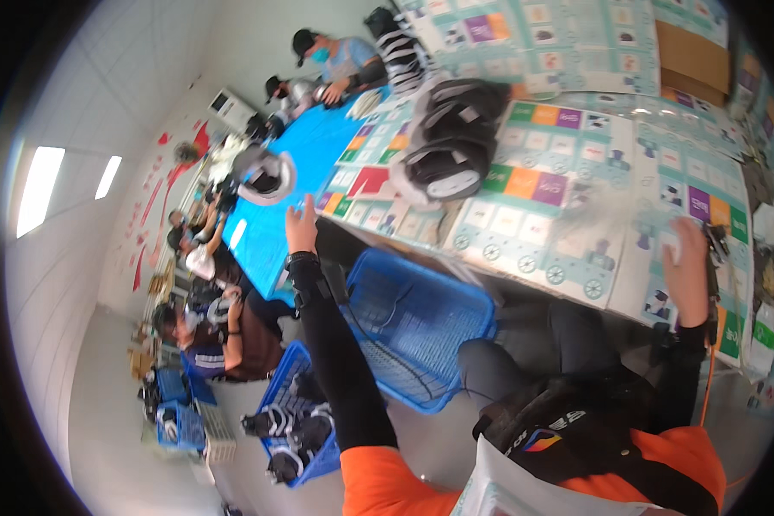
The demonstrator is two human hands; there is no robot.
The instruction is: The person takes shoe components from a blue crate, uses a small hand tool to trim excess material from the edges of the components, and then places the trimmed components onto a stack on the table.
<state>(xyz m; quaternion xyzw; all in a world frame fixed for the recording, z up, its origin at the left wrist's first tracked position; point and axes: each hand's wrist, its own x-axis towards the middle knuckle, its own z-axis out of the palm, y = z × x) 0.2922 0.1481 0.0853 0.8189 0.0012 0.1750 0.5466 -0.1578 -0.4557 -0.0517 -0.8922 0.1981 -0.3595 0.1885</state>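
My left hand [301,230] reaches out at the edge of the blue-covered table, its fingers apart and holding nothing. Just beyond its fingertips is a hollow grey-and-black padded piece [265,175], like a shoe upper; I cannot tell whether it rests on the table. Over the right end of the patterned worktop is my right hand [690,273], blurred. Something pale shows by its fingers, too unclear to name. Beside it is a small dark metal device [715,242]. Several similar grey-and-black pieces [447,146] lie in a row on the worktop [533,224].
A blue plastic basket [417,331] stands below the worktop's edge. To its left, another blue basket [275,391] holds several black-and-white striped pieces. Several people, one masked [340,64], work along the blue table [292,168]. A cardboard box [692,64] stands at the far right.
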